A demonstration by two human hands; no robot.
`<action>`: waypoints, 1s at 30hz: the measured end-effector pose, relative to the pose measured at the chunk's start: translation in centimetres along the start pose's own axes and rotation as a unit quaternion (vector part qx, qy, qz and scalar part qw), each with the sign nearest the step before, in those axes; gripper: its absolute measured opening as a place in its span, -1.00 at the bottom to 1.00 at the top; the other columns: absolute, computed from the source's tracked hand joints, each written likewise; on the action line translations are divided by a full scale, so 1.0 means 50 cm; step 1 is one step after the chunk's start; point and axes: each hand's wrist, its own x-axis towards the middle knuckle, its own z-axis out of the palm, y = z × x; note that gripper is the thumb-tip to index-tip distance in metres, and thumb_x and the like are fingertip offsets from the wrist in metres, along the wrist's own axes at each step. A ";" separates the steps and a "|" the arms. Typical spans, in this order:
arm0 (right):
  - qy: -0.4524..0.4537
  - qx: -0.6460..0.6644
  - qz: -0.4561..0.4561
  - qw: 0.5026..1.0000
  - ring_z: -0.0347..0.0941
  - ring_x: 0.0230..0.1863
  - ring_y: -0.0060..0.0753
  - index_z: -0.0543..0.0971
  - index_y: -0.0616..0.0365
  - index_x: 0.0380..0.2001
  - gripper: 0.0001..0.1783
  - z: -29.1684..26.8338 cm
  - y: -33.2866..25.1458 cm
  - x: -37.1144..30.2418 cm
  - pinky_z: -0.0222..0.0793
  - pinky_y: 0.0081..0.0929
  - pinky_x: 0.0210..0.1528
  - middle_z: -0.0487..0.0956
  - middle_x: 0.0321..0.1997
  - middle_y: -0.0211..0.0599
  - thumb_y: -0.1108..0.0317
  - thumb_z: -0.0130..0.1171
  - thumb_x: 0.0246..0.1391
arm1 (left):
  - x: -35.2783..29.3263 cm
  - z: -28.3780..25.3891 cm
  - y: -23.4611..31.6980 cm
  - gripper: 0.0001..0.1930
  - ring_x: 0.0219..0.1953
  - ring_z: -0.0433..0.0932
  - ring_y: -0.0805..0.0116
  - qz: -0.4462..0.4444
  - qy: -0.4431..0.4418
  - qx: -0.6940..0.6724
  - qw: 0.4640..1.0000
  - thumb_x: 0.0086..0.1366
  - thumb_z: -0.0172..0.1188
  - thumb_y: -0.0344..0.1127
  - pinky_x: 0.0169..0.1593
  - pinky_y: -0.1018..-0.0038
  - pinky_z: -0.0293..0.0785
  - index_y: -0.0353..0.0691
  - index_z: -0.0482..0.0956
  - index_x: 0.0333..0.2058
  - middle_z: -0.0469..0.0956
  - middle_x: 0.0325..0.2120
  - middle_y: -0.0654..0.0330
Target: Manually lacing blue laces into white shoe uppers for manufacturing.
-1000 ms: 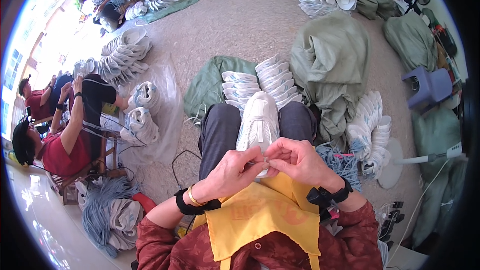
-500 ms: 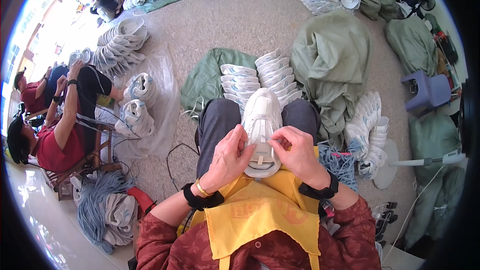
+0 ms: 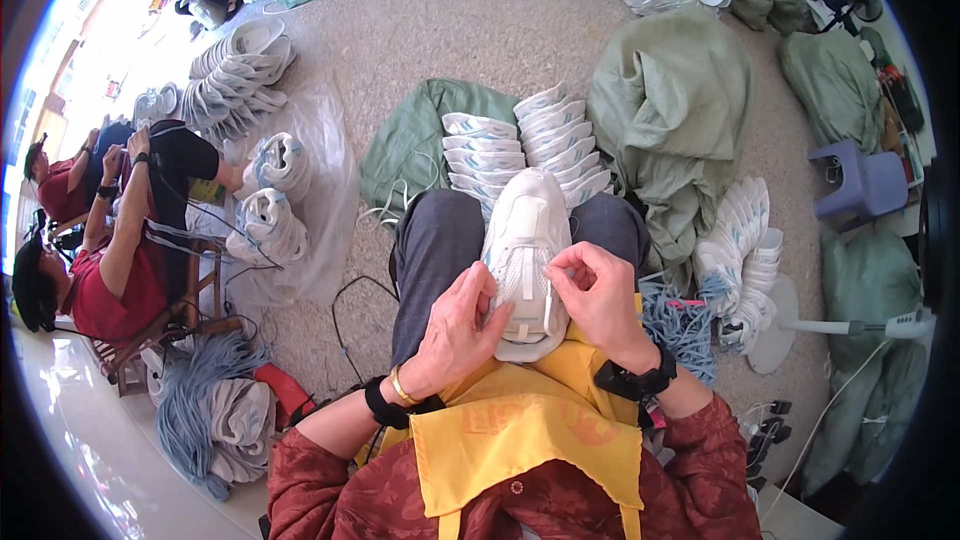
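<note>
A white sneaker (image 3: 530,225) lies between my thighs, toe pointing away, its opening and a small tab toward me. At its left side, my left hand (image 3: 458,325) is closed against the edge, thumb on the upper near the tongue. My right hand (image 3: 597,295) is in a pinch over the right side of the lacing area, thumb and forefinger together. What the pinch holds is too small to make out. A yellow apron (image 3: 530,450) covers my lap below the shoe.
Ahead stand stacked white shoe uppers (image 3: 555,140) beside green sacks (image 3: 670,90). Pale blue laces (image 3: 675,325) and more uppers (image 3: 735,240) lie to my right, near a purple stool (image 3: 858,185). At left sits a co-worker in red (image 3: 120,270), with a bundle of laces (image 3: 205,400) nearby.
My right hand has shifted slightly up and right, still pinching. My left hand has moved slightly down along the shoe's side. The view has tilted a little.
</note>
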 end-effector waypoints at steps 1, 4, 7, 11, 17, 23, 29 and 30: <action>-0.002 0.000 0.001 1.000 0.48 -0.55 -0.60 0.62 0.28 -0.38 -0.87 0.002 0.002 0.006 0.40 -0.58 -0.45 0.63 -0.50 -0.33 0.50 0.41 0.11 | 0.003 -0.001 -0.001 -0.71 -0.56 0.34 0.43 0.007 0.003 0.000 1.000 0.25 0.34 -0.51 -0.47 0.46 0.31 -0.28 0.32 -0.30 0.32 -0.51 0.22; -0.005 0.005 0.012 1.000 0.48 -0.55 -0.60 0.63 0.29 -0.39 -0.87 0.004 0.006 0.019 0.41 -0.58 -0.45 0.64 -0.50 -0.32 0.49 0.41 0.11 | 0.013 -0.008 0.003 -0.70 -0.55 0.33 0.44 -0.002 -0.007 -0.013 1.000 0.25 0.37 -0.48 -0.47 0.46 0.30 -0.27 0.32 -0.32 0.32 -0.53 0.23; -0.008 0.008 0.033 0.999 0.49 -0.55 -0.59 0.64 0.29 -0.39 -0.89 0.001 -0.002 0.028 0.42 -0.57 -0.44 0.66 -0.49 -0.30 0.49 0.40 0.11 | 0.026 -0.011 -0.006 -0.69 -0.56 0.32 0.46 0.015 -0.001 0.002 1.000 0.25 0.38 -0.45 -0.48 0.47 0.30 -0.26 0.33 -0.34 0.32 -0.54 0.25; -0.029 -0.011 0.038 0.999 0.57 -0.55 -0.56 0.66 0.30 -0.40 -0.90 -0.001 -0.001 0.039 0.48 -0.57 -0.43 0.68 -0.52 -0.27 0.49 0.38 0.10 | 0.054 -0.005 -0.004 -0.69 -0.57 0.30 0.48 -0.005 0.021 -0.013 1.000 0.25 0.40 -0.43 -0.48 0.50 0.30 -0.26 0.34 -0.36 0.33 -0.53 0.26; -0.070 0.010 0.082 0.994 0.60 -0.53 -0.62 0.66 0.34 -0.39 -0.89 -0.010 0.019 0.050 0.51 -0.62 -0.45 0.67 -0.52 -0.31 0.49 0.35 0.14 | 0.066 0.001 -0.019 -0.68 -0.57 0.30 0.50 0.001 0.024 -0.002 1.000 0.24 0.41 -0.42 -0.49 0.51 0.31 -0.26 0.34 -0.36 0.33 -0.54 0.28; -0.091 -0.013 0.085 0.992 0.59 -0.52 -0.63 0.66 0.34 -0.39 -0.90 -0.006 0.014 0.063 0.53 -0.60 -0.43 0.68 -0.51 -0.32 0.49 0.34 0.13 | 0.068 -0.001 -0.016 -0.70 -0.54 0.39 0.27 -0.020 0.005 0.003 1.000 0.21 0.39 -0.44 -0.44 0.38 0.38 -0.30 0.35 -0.33 0.36 -0.48 0.14; -0.112 0.116 0.179 0.971 0.55 -0.51 -0.66 0.69 0.32 -0.41 -0.88 -0.009 0.031 0.074 0.49 -0.56 -0.41 0.68 -0.53 -0.32 0.46 0.38 0.11 | 0.069 0.003 -0.022 -0.68 -0.57 0.29 0.50 -0.004 0.019 0.001 1.000 0.23 0.41 -0.43 -0.48 0.50 0.30 -0.25 0.34 -0.36 0.32 -0.56 0.28; -0.132 0.192 0.234 0.944 0.54 -0.51 -0.69 0.70 0.32 -0.40 -0.88 -0.012 0.030 0.076 0.48 -0.57 -0.40 0.68 -0.52 -0.34 0.45 0.38 0.13 | 0.069 0.005 -0.023 -0.68 -0.57 0.29 0.50 -0.005 0.019 -0.002 1.000 0.24 0.41 -0.43 -0.49 0.50 0.29 -0.25 0.33 -0.36 0.32 -0.56 0.29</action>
